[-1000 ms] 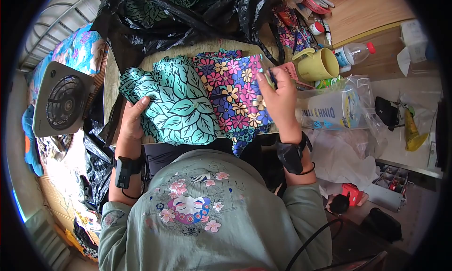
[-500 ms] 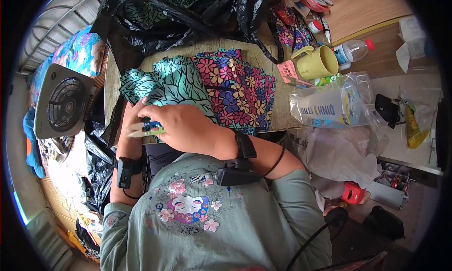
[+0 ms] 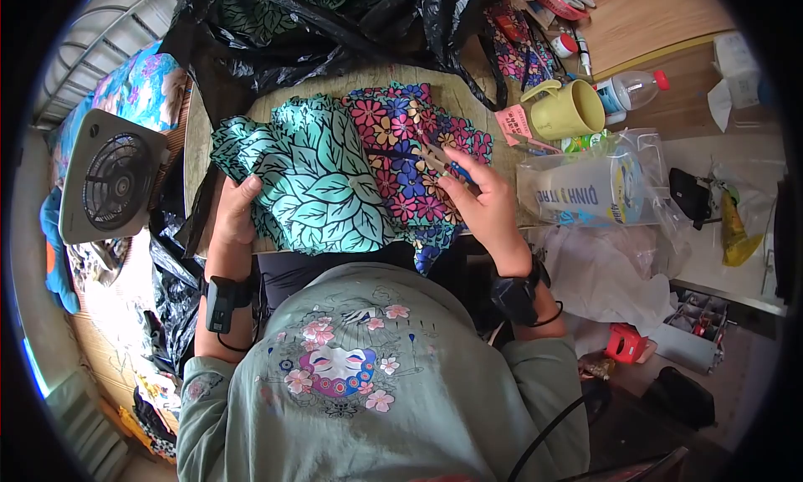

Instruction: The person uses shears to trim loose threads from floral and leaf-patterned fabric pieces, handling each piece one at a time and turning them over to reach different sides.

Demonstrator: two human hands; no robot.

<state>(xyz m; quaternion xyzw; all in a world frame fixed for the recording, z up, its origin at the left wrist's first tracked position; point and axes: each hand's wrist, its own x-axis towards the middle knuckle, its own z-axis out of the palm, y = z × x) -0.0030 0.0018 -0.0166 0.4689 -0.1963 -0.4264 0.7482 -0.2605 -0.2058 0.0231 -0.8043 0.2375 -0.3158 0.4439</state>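
Note:
My left hand (image 3: 237, 212) grips the left edge of a green leaf-print cloth (image 3: 322, 181), thumb on top and the other fingers beneath or hidden. The cloth lies spread on the table, folded in layers at its far side. To its right, partly under it, is a dark floral-print cloth (image 3: 410, 122) with pink, yellow and blue flowers. Over this floral cloth, my right hand (image 3: 483, 204) is closed around small thread snips (image 3: 438, 162), whose two slim prongs point up and left.
Black plastic bags (image 3: 335, 38) cover the table's far side. A yellow mug (image 3: 565, 111), a plastic bottle (image 3: 631, 90) and a clear-wrapped cup (image 3: 585, 185) stand at the right. A box fan (image 3: 113, 181) is on the left.
My right hand has moved from beside my left hand to the right, over the floral cloth, carrying the snips. The leaf-print cloth now lies flatter and extends nearer to me.

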